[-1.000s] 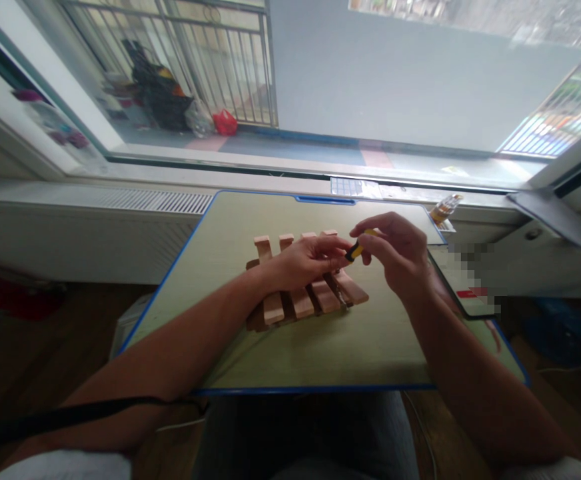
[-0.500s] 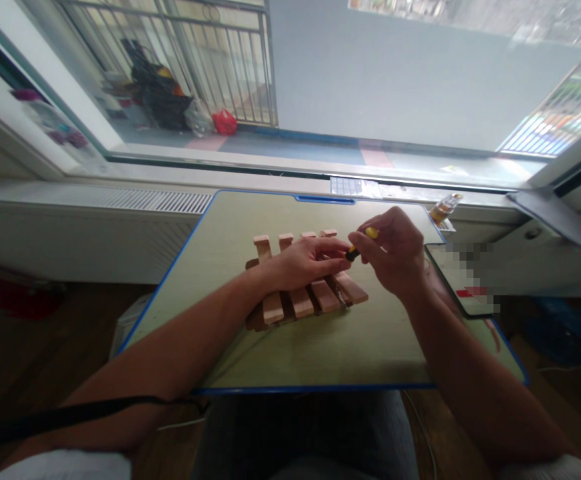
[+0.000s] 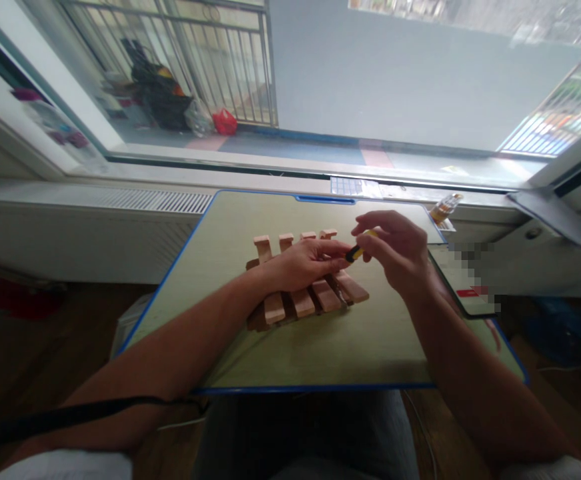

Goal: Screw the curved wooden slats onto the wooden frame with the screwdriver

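A small rack of pale wooden slats [image 3: 304, 303] on darker crosspieces lies on the folding table. Across its slats rests my left hand [image 3: 306, 261], palm down, with thumb and fingertips closed together at its right side. Whatever they pinch is hidden. My right hand [image 3: 395, 245] holds a yellow and black screwdriver [image 3: 354, 253] by the handle between thumb and fingers, the index finger lifted off. The screwdriver tilts down to the left, its black end at my left fingertips. Its shaft and tip cannot be seen.
The light green tabletop [image 3: 185, 293] has a blue edge. At its right side lies a dark-rimmed tablet-like object [image 3: 463, 293], partly blurred out. A small bottle [image 3: 445, 208] stands by the far right corner. Behind the table run a radiator [image 3: 155, 200] and a window sill.
My right fingers have opened somewhat and shifted along the screwdriver handle, with the index finger raised. My left hand and the wooden rack have hardly moved.
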Action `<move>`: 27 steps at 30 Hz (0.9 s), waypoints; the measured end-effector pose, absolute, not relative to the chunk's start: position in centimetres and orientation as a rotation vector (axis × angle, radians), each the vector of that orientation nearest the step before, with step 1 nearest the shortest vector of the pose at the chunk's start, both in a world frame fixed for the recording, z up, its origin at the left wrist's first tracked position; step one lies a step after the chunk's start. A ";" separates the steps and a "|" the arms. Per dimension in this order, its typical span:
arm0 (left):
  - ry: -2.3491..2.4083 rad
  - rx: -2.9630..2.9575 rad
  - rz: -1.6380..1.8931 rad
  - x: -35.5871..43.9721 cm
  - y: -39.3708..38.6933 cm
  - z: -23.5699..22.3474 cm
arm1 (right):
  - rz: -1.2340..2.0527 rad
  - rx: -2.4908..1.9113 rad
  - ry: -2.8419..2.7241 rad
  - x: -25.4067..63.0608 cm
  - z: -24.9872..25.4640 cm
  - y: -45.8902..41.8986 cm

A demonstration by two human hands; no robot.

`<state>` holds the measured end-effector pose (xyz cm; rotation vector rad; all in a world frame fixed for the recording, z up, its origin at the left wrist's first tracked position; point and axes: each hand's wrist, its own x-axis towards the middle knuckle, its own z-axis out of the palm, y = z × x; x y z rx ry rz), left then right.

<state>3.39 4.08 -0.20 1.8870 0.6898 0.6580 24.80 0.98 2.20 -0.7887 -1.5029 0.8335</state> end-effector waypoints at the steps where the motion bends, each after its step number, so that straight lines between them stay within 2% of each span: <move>1: 0.692 1.884 0.647 3.4 4.1 -0.2 | 0.861 -0.779 -1.506 25.0 2.3 1.0; 9: 0.705 1.874 0.648 3.4 4.1 0.0 | 0.852 -0.785 -1.479 25.1 2.0 1.5; 17: 0.624 1.727 0.727 3.8 4.6 -1.8 | 0.761 -0.753 -1.435 24.2 1.4 1.8; 27: 0.667 1.798 0.698 3.6 4.4 -1.0 | 0.884 -0.805 -1.479 24.6 1.7 1.0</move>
